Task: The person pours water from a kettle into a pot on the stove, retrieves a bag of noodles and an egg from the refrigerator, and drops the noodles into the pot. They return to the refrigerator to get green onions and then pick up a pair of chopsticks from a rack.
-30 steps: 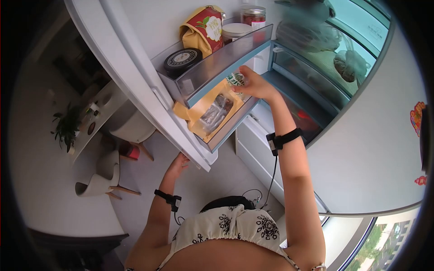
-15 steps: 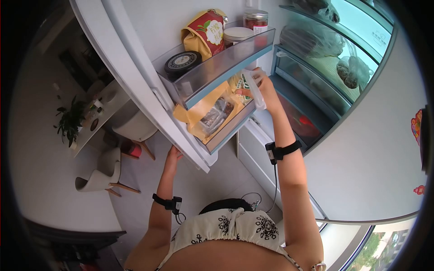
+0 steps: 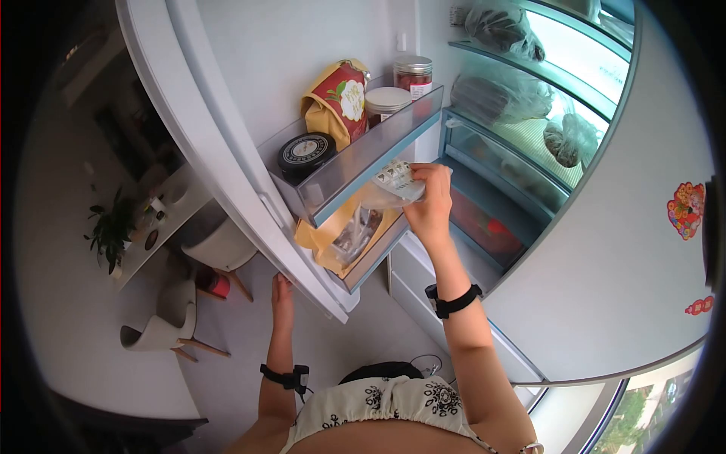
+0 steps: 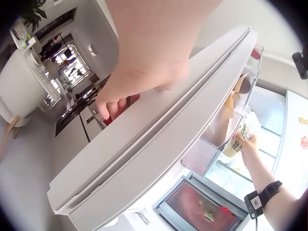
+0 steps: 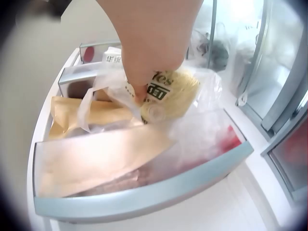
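My right hand (image 3: 431,208) pinches a packet of noodles (image 5: 180,94) at the lower door bin (image 5: 144,195) of an open fridge. The packet is yellowish with green lettering, and loose clear plastic (image 3: 386,198) hangs around it. Below it in the bin lie a brown paper bag (image 3: 308,236) and a clear bag of dark pieces (image 3: 359,231). My left hand (image 4: 144,79) grips the edge of the white fridge door (image 4: 144,139), its fingers (image 4: 113,107) bent over the outer side. The thumb is hidden.
The upper door bin (image 3: 363,178) holds a black round tin (image 3: 306,151), a red and gold bag (image 3: 340,102) and two jars. Bagged food (image 3: 571,140) lies on the fridge shelves. Chairs (image 3: 162,321) and a table (image 3: 151,234) stand at left.
My right hand has drawn the noodle packet and its clear plastic up, tilting them over the lower bin. The left hand stays on the door. The head view has tipped upward.
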`<state>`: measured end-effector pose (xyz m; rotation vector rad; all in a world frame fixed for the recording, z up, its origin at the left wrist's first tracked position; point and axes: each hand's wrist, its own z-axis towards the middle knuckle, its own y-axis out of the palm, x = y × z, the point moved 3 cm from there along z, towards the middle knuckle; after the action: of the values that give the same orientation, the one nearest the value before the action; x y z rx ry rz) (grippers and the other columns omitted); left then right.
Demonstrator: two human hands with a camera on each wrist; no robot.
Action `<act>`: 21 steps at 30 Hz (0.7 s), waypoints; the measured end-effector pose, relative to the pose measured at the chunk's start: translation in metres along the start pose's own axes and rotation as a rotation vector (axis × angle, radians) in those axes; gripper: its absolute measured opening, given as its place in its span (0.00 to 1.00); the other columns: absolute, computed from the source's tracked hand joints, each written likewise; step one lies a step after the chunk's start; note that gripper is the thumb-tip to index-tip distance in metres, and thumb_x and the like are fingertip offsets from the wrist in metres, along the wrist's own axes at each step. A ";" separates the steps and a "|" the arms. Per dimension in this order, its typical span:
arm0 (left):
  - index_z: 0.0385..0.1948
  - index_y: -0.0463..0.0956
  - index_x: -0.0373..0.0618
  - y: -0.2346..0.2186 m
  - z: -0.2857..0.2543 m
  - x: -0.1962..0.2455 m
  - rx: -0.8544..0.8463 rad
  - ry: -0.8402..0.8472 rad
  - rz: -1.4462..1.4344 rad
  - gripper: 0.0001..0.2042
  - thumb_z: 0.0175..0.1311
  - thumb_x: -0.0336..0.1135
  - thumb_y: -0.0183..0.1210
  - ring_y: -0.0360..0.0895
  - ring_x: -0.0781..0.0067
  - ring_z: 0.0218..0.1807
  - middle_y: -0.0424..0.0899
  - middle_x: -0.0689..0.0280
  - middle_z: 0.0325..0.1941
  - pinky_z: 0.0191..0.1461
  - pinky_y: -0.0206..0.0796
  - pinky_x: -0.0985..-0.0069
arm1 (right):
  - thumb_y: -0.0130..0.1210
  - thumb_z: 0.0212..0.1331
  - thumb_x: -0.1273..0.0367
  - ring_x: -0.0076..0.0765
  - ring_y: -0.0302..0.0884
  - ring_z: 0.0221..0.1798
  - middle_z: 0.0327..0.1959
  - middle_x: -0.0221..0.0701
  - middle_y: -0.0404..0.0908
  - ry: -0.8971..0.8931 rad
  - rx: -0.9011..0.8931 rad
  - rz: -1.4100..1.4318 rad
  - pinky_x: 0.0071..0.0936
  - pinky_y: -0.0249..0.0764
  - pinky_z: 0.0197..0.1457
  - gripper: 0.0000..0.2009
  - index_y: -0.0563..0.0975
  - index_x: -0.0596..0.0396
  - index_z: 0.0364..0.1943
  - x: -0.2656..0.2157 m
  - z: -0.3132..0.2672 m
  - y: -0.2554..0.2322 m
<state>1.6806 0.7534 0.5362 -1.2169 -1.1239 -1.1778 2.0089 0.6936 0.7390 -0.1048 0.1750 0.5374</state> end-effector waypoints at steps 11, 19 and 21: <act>0.66 0.55 0.38 -0.004 0.001 -0.029 -0.185 0.126 0.018 0.30 0.73 0.55 0.33 0.64 0.65 0.64 0.65 0.57 0.65 0.66 0.55 0.71 | 0.65 0.35 0.80 0.45 0.73 0.38 0.36 0.37 0.76 0.205 0.131 -0.118 0.32 0.72 0.42 0.19 0.69 0.56 0.33 -0.016 -0.021 -0.083; 0.48 0.73 0.37 0.017 -0.041 0.037 -0.364 0.278 0.501 0.18 0.67 0.44 0.53 0.80 0.60 0.38 0.82 0.56 0.35 0.42 0.70 0.67 | 0.73 0.33 0.74 0.32 0.73 0.43 0.41 0.31 0.73 0.666 0.344 -0.078 0.29 0.71 0.47 0.26 0.68 0.56 0.38 -0.081 -0.058 -0.210; 0.38 0.77 0.38 0.028 -0.047 0.038 -0.422 0.633 0.542 0.16 0.60 0.43 0.61 0.77 0.59 0.27 0.81 0.57 0.27 0.30 0.69 0.68 | 0.74 0.32 0.74 0.31 0.72 0.44 0.41 0.31 0.72 0.726 0.378 -0.120 0.28 0.71 0.48 0.28 0.69 0.57 0.40 -0.095 -0.075 -0.247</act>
<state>1.7112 0.7053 0.5697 -1.2188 -0.0587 -1.2627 2.0457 0.4243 0.6970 0.0630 0.9677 0.3195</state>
